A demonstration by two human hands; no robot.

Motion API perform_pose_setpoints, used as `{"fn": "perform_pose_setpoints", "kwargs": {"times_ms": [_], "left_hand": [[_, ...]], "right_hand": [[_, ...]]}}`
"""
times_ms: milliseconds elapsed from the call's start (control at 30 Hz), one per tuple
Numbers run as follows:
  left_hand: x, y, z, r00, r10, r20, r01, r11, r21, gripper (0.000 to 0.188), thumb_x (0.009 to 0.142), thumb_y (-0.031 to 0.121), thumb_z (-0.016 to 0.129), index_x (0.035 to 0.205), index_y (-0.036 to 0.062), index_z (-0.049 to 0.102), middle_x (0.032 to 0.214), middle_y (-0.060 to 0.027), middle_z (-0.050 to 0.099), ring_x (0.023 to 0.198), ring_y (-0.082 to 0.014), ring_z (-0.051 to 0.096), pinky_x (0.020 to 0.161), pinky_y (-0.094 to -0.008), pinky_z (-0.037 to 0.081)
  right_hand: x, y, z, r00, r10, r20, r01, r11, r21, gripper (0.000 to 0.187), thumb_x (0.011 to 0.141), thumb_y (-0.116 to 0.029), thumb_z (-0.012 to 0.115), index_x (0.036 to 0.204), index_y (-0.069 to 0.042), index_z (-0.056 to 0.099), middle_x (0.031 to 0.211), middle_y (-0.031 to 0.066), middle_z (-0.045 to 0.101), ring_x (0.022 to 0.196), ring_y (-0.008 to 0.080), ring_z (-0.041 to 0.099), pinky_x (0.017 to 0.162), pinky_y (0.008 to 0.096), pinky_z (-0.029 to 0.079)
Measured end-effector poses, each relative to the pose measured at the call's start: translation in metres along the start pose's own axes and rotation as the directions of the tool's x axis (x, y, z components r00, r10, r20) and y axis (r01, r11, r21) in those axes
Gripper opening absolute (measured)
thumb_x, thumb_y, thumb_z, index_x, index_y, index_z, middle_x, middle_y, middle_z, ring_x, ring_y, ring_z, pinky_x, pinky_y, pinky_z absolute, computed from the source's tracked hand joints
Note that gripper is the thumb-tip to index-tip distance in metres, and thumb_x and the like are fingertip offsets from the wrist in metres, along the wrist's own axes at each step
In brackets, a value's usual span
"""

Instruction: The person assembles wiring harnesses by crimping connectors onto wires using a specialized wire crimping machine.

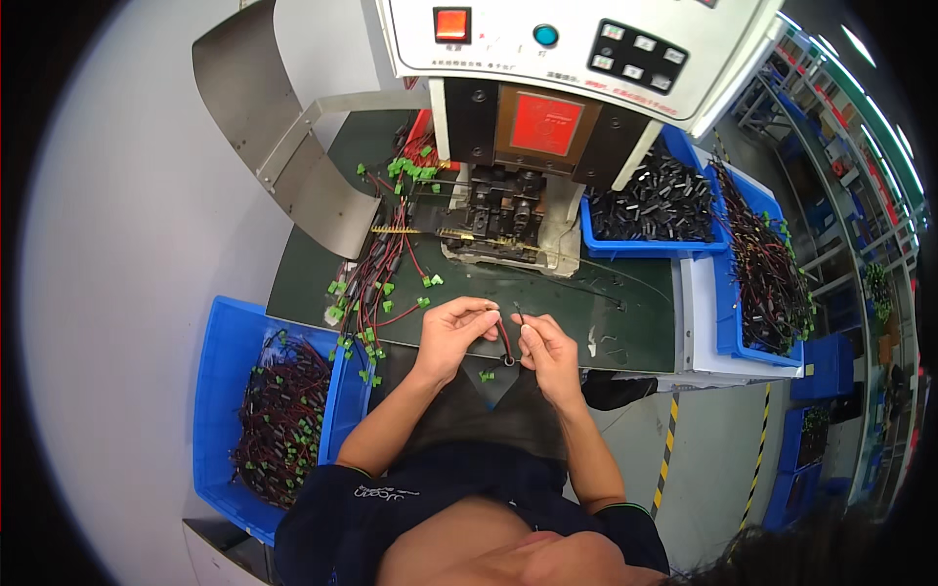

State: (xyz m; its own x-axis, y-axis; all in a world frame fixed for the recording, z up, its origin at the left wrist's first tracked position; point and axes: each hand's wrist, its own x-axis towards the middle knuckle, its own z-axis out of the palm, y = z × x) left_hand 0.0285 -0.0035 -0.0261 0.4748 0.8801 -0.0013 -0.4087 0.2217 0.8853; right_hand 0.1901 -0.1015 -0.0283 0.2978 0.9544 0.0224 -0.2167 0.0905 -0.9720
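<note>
Towering over the green surface [576, 303], a white machine [547, 117] runs off the top edge, its panel [572, 59] lettered in small red and black print. The left hand [454, 337] pinches a red-and-black wire [505, 337] near the surface's front edge; the right hand [549, 356] closes on a thin dark strand [519, 311]. Whether the two join is hard to make out.

A bench machine [547, 76], bins [215, 400] of wires [281, 415], shelving [837, 286] and striped floor tape [667, 449] mark this as a factory workshop.
</note>
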Motion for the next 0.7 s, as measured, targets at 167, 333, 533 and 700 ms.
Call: {"fn": "perform_pose_setpoints", "kwargs": {"times_ms": [167, 333, 533, 700], "left_hand": [[0.001, 0.005, -0.002, 1.000, -0.007, 0.023, 0.006, 0.999, 0.035, 0.015, 0.094, -0.003, 0.074, 0.109, -0.0052, 0.074, 0.100, -0.0093, 0.075, 0.083, -0.0126, 0.072, 0.074, -0.0261, 0.061], [-0.003, 0.010, -0.001, 0.999, 0.002, 0.036, -0.005, 0.998, 0.068, 0.016, 0.094, -0.003, 0.074, 0.109, -0.0060, 0.074, 0.100, -0.0095, 0.074, 0.085, -0.0133, 0.072, 0.075, -0.0263, 0.061], [-0.005, 0.013, 0.002, 1.000, 0.009, 0.028, -0.010, 0.998, 0.059, 0.016, 0.092, -0.008, 0.073, 0.108, -0.0074, 0.074, 0.101, -0.0112, 0.073, 0.079, -0.0144, 0.071, 0.073, -0.0255, 0.059], [-0.006, 0.014, 0.002, 1.000, 0.007, 0.018, -0.008, 0.998, 0.057, 0.016, 0.091, -0.008, 0.073, 0.107, -0.0072, 0.074, 0.100, -0.0115, 0.073, 0.079, -0.0148, 0.071, 0.072, -0.0257, 0.059]], "right_hand": [[0.005, 0.000, 0.004, 0.999, -0.008, -0.036, 0.007, 0.999, -0.032, 0.014, 0.100, -0.001, 0.068, 0.113, 0.005, 0.069, 0.092, 0.0045, 0.067, 0.067, 0.0074, 0.061, 0.055, 0.0216, 0.046], [0.002, -0.012, 0.013, 0.972, -0.232, -0.038, 0.205, 0.917, -0.342, 0.007, 0.096, -0.001, 0.072, 0.100, 0.005, 0.072, 0.088, 0.0048, 0.070, 0.071, 0.0104, 0.068, 0.059, 0.0248, 0.055], [0.001, -0.020, 0.014, 0.982, -0.187, 0.000, 0.169, 0.888, -0.427, 0.009, 0.097, -0.005, 0.072, 0.100, 0.004, 0.073, 0.087, 0.0060, 0.070, 0.071, 0.0095, 0.067, 0.059, 0.0250, 0.055], [0.002, -0.015, 0.013, 0.997, -0.080, -0.008, 0.074, 0.950, -0.304, 0.010, 0.099, -0.006, 0.071, 0.099, 0.004, 0.073, 0.088, 0.0055, 0.069, 0.070, 0.0089, 0.065, 0.059, 0.0242, 0.055]]}}
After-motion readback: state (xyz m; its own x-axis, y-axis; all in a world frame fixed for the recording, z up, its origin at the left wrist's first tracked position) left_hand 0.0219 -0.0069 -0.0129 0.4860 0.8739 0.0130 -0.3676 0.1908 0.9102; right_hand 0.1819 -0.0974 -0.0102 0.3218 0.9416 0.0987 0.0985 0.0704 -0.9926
